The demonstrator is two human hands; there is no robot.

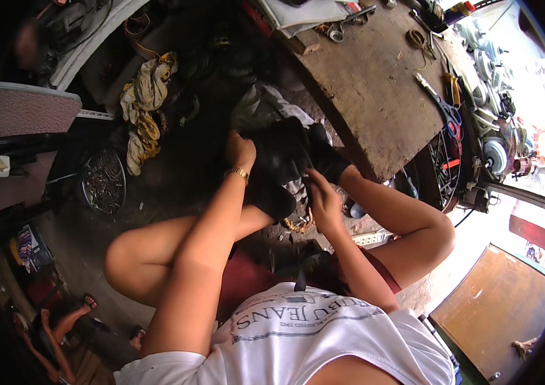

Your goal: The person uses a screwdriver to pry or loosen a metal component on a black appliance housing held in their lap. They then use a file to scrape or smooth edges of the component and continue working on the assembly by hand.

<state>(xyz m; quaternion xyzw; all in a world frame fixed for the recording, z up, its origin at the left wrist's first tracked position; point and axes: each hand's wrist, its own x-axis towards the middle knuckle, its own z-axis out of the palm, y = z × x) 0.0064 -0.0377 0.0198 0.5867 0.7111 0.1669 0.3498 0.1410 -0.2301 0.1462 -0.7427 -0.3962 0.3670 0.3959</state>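
A black, boxy thing [279, 152] with a smooth, faintly shiny face is held between my knees, low over the floor. Its kind does not show in the dark. My left hand [241, 151], with a gold bracelet at the wrist, is closed on its left edge; the fingertips are hidden behind it. At its lower right corner my right hand [325, 202] has the fingers bent and pressed together against the edge. Whether that hand also holds something small cannot be made out. Crumpled pale plastic [272, 102] lies just beyond the black thing.
A worn wooden table [375, 96] stands at the right, bearing scissors [444, 112] and other hand tools. A metal bowl of small metal pieces [104, 183] and a yellow-white cloth [146, 106] are at the left. A power strip [368, 239] lies by my right leg. Another person's leg [70, 321] shows lower left.
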